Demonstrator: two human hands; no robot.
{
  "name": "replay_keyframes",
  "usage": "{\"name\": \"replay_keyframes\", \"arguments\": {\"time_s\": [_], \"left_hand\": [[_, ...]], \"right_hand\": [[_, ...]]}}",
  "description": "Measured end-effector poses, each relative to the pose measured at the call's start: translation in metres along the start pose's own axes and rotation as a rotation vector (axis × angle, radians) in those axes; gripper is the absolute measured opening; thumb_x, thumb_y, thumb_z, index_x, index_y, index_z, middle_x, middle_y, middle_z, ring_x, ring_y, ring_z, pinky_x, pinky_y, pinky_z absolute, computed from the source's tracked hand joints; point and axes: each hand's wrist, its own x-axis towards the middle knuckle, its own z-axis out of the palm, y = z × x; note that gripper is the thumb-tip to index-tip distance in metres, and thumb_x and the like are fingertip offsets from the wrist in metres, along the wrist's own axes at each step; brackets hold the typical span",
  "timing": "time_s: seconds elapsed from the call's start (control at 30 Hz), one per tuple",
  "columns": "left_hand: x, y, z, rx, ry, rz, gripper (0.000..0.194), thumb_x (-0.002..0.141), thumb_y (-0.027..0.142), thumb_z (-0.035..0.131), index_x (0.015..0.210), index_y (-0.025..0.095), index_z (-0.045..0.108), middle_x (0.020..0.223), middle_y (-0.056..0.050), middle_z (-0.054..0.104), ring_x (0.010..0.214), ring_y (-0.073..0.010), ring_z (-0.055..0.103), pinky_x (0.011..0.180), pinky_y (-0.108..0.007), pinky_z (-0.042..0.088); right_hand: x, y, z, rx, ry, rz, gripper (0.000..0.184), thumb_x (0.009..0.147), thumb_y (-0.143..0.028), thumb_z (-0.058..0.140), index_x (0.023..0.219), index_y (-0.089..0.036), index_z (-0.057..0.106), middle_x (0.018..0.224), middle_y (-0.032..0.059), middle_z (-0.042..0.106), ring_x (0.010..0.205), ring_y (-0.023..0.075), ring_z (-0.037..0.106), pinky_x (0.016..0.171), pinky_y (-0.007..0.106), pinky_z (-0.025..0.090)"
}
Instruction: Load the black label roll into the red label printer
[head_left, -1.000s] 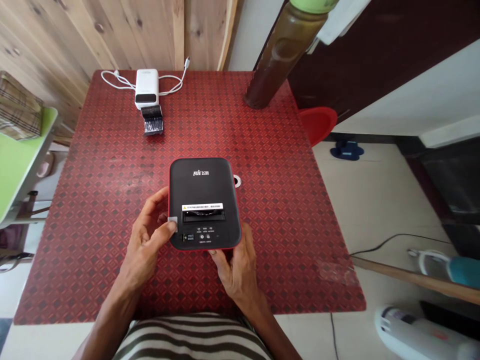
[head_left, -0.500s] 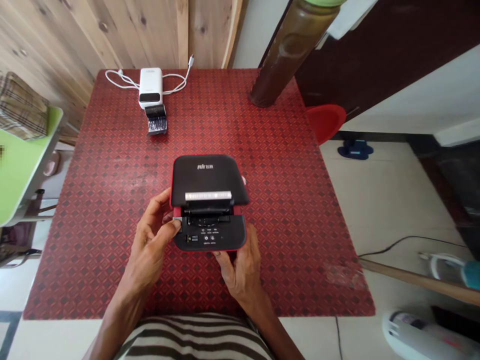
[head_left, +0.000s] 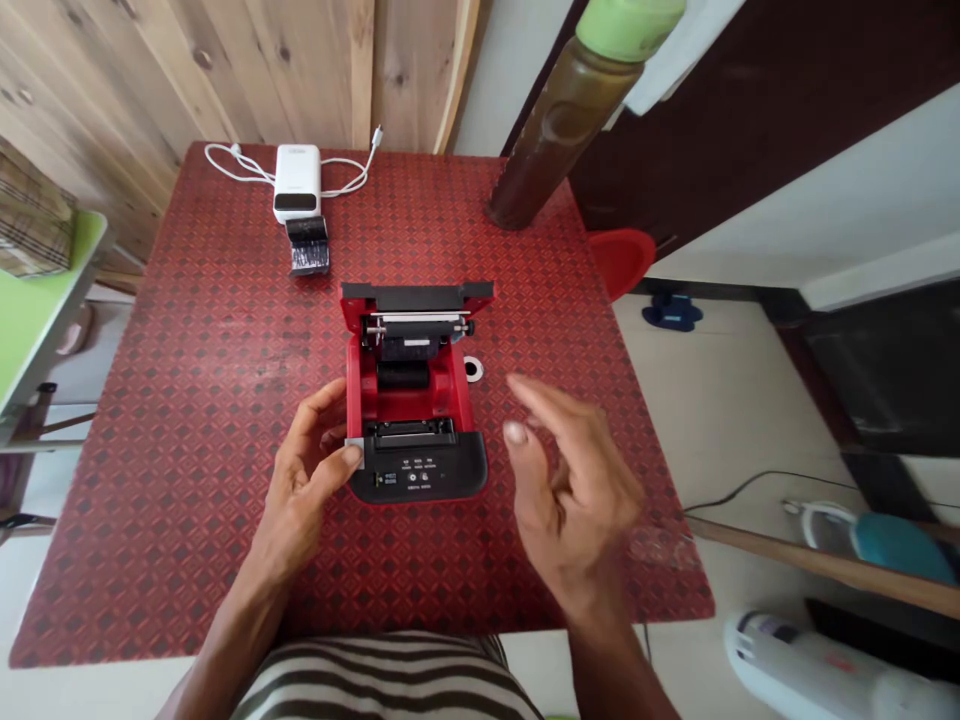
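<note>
A small black and red printer (head_left: 415, 470) sits on the red patterned table (head_left: 187, 400) with its lid (head_left: 417, 295) swung fully up and back, showing the red paper bay and a black roller inside. My left hand (head_left: 307, 480) rests against the printer's left side, thumb pressed on a grey latch, fingers curled round the edge. My right hand (head_left: 570, 480) hovers in the air to the right of the printer, fingers loosely spread and holding nothing. A small white ring (head_left: 472, 369) lies on the table just right of the printer.
A white power bank (head_left: 295, 183) with a white cable and a small black object (head_left: 308, 247) lie at the table's far left. A tall brown bottle with a green cap (head_left: 570, 110) stands at the far right corner. A red stool (head_left: 619, 260) sits beyond the right edge.
The printer's lid went from shut to half raised to fully open. My right hand left the printer's front edge and lifted off to the right. My left thumb stayed on the latch.
</note>
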Motion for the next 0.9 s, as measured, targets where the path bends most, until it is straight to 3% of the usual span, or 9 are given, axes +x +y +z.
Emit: {"name": "replay_keyframes", "arguments": {"time_s": [0.1, 0.2, 0.33, 0.47, 0.6, 0.7, 0.83, 0.9], "left_hand": [[0.000, 0.000, -0.002, -0.012, -0.026, -0.008, 0.059, 0.103, 0.044, 0.078, 0.159, 0.034, 0.064, 0.160, -0.009, 0.070, 0.142, -0.0361, 0.069, 0.111, -0.049, 0.060], [0.000, 0.001, -0.001, -0.033, -0.040, -0.031, 0.060, 0.102, 0.048, 0.080, 0.158, 0.033, 0.064, 0.159, -0.010, 0.071, 0.141, -0.0368, 0.070, 0.113, -0.053, 0.060], [-0.001, 0.003, 0.000, -0.065, -0.029, -0.047, 0.061, 0.100, 0.050, 0.083, 0.155, 0.031, 0.065, 0.160, -0.011, 0.069, 0.142, -0.0364, 0.068, 0.115, -0.053, 0.060], [-0.002, 0.003, 0.001, -0.078, -0.024, -0.058, 0.059, 0.100, 0.048, 0.083, 0.155, 0.032, 0.065, 0.160, -0.011, 0.069, 0.143, -0.0361, 0.068, 0.112, -0.051, 0.062], [-0.002, 0.003, 0.001, -0.078, -0.022, -0.050, 0.058, 0.099, 0.048, 0.084, 0.152, 0.032, 0.066, 0.156, -0.011, 0.072, 0.135, -0.0350, 0.073, 0.108, -0.050, 0.063], [-0.001, 0.003, 0.001, -0.080, -0.021, -0.045, 0.058, 0.098, 0.049, 0.085, 0.150, 0.031, 0.066, 0.154, -0.011, 0.073, 0.130, -0.0350, 0.075, 0.106, -0.051, 0.063], [0.000, 0.003, 0.001, -0.079, -0.010, -0.053, 0.058, 0.098, 0.049, 0.085, 0.149, 0.031, 0.067, 0.151, -0.010, 0.075, 0.128, -0.0335, 0.075, 0.106, -0.049, 0.063], [-0.001, 0.004, 0.001, -0.080, -0.005, -0.056, 0.058, 0.097, 0.049, 0.086, 0.149, 0.031, 0.067, 0.149, -0.010, 0.076, 0.127, -0.0324, 0.075, 0.106, -0.049, 0.063]], "right_hand": [[0.040, -0.003, 0.005, -0.011, -0.104, -0.033, 0.026, 0.112, -0.019, 0.063, 0.133, -0.026, 0.076, 0.122, 0.0087, 0.086, 0.112, 0.0272, 0.081, 0.100, 0.048, 0.066], [0.055, -0.007, 0.018, 0.050, -0.203, 0.092, 0.017, 0.113, -0.030, 0.064, 0.124, -0.026, 0.076, 0.117, 0.0073, 0.087, 0.105, 0.0263, 0.081, 0.096, 0.047, 0.067], [0.054, -0.013, 0.029, 0.118, -0.213, 0.267, 0.016, 0.112, -0.042, 0.064, 0.116, -0.027, 0.069, 0.119, 0.0090, 0.087, 0.104, 0.0268, 0.082, 0.094, 0.046, 0.066], [0.054, -0.017, 0.038, 0.156, -0.197, 0.283, 0.017, 0.110, -0.045, 0.066, 0.108, -0.028, 0.064, 0.117, 0.0094, 0.087, 0.107, 0.0278, 0.083, 0.094, 0.045, 0.065], [0.056, -0.017, 0.043, 0.265, -0.207, 0.301, 0.016, 0.109, -0.044, 0.066, 0.108, -0.028, 0.064, 0.102, 0.0040, 0.087, 0.087, 0.0240, 0.081, 0.079, 0.039, 0.063], [0.058, -0.014, 0.039, 0.304, -0.238, 0.318, 0.021, 0.112, -0.046, 0.061, 0.112, -0.027, 0.071, 0.085, 0.0004, 0.082, 0.072, 0.0215, 0.075, 0.064, 0.034, 0.056], [0.064, -0.011, 0.027, 0.286, -0.311, 0.305, 0.042, 0.117, -0.054, 0.051, 0.103, -0.026, 0.079, 0.090, 0.0044, 0.087, 0.076, 0.0218, 0.080, 0.070, 0.036, 0.058], [0.069, -0.009, 0.024, 0.264, -0.368, 0.310, 0.042, 0.117, -0.054, 0.053, 0.104, -0.025, 0.080, 0.086, 0.0042, 0.087, 0.073, 0.0214, 0.080, 0.069, 0.035, 0.057]]}}
